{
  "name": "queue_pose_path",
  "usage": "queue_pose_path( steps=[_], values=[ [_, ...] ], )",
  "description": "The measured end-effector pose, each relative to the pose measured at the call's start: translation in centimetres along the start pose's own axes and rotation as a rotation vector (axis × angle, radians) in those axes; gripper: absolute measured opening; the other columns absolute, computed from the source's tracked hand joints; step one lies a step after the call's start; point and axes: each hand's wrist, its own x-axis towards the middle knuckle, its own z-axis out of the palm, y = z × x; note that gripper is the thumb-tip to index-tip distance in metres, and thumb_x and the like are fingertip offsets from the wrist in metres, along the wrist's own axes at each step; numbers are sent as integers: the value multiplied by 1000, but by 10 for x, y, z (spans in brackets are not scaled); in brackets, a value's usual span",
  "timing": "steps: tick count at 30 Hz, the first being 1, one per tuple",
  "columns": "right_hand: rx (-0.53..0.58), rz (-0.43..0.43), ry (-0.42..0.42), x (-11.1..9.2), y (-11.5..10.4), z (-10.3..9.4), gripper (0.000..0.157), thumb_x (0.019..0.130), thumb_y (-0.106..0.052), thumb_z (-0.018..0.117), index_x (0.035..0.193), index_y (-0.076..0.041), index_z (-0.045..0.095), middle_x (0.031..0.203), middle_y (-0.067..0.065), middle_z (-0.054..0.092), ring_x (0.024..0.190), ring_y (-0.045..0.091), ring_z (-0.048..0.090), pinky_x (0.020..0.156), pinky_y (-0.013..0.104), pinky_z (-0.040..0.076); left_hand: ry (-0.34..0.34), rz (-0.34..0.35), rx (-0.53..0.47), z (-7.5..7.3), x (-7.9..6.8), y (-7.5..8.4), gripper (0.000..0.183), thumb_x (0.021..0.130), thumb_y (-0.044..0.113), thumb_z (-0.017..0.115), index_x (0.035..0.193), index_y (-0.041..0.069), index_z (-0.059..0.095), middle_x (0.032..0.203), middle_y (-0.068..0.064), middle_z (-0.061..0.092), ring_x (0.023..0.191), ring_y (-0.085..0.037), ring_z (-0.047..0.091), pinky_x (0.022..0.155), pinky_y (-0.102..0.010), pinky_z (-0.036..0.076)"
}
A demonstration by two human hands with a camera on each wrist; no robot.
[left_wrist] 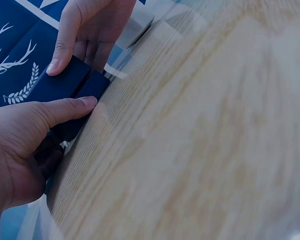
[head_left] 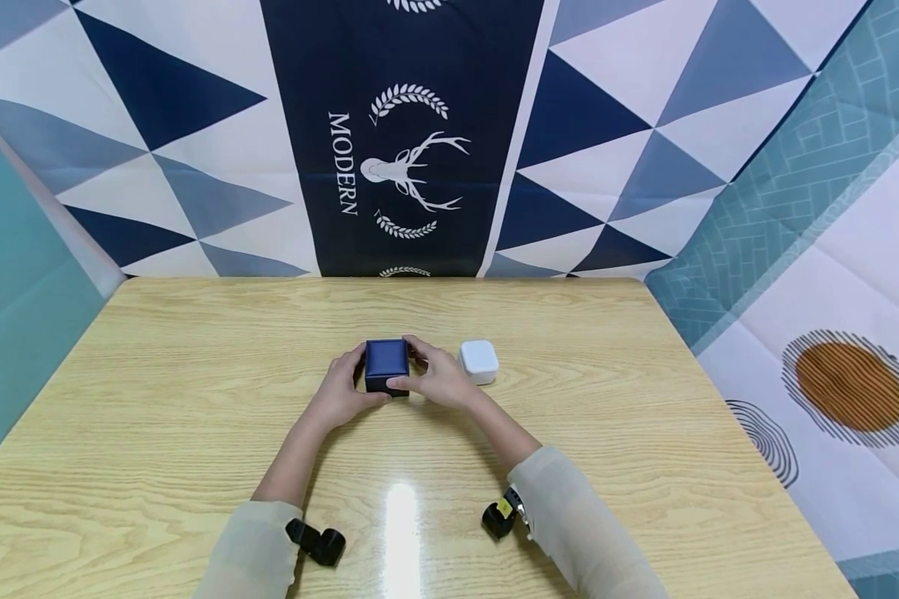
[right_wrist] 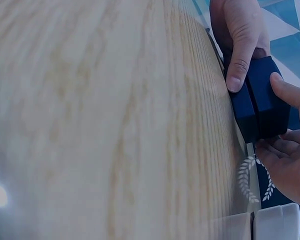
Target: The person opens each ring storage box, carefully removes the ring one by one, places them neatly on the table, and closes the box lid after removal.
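A small dark blue hinged gift box point(head_left: 386, 359), like a jewellery box, sits on the wooden table between both hands, its lid down. My left hand point(head_left: 342, 389) grips its left side, with the thumb on the front of the lower half. From the right, my right hand point(head_left: 439, 374) holds it, the thumb pressing the front of the lid and the fingers at the back. A seam between lid and base shows on the box point(right_wrist: 262, 100) in the right wrist view. Just beyond the right hand stands a white box point(head_left: 479, 361) with rounded corners.
The light wooden table point(head_left: 195, 433) carries a bright light reflection near its front. Behind it hangs a patterned cloth point(head_left: 412, 166) with triangles and a deer head. A black camera is worn on each wrist.
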Motion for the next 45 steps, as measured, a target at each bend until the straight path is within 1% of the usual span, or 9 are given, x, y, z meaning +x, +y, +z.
queue_pose_path(
  steps=[8,15,27,35,45],
  values=[
    [18,-5,-6,-1,0,-1,84,81,-33,73,147,-9,28,145,15,41,131,28,43,106,39,40,4,10,-5,0,0,0,94,76,22,78,148,0,20,147,-23,32,134,-39,27,109,-53,30],
    [35,-14,-4,0,-1,-1,83,81,-31,73,147,-7,29,145,16,41,131,28,43,106,38,39,0,10,-21,0,0,1,95,76,21,77,148,-1,19,148,-23,31,135,-39,26,109,-52,30],
    [38,5,-5,1,-1,-1,83,81,-33,73,147,-9,29,145,16,41,132,28,43,106,38,39,13,16,-16,1,0,1,94,75,20,78,147,-1,21,147,-23,33,134,-39,27,110,-52,29],
    [41,7,-11,3,-1,0,83,81,-33,73,147,-9,28,146,16,39,132,28,42,106,37,39,9,-5,-16,0,0,-1,95,76,21,78,148,0,20,148,-22,31,134,-37,28,110,-51,30],
    [47,5,-5,3,-1,0,82,81,-30,73,147,-8,29,145,16,40,132,27,43,106,36,39,6,-3,-25,1,1,-1,95,75,21,78,148,0,20,148,-23,30,136,-38,26,111,-52,27]
  ],
)
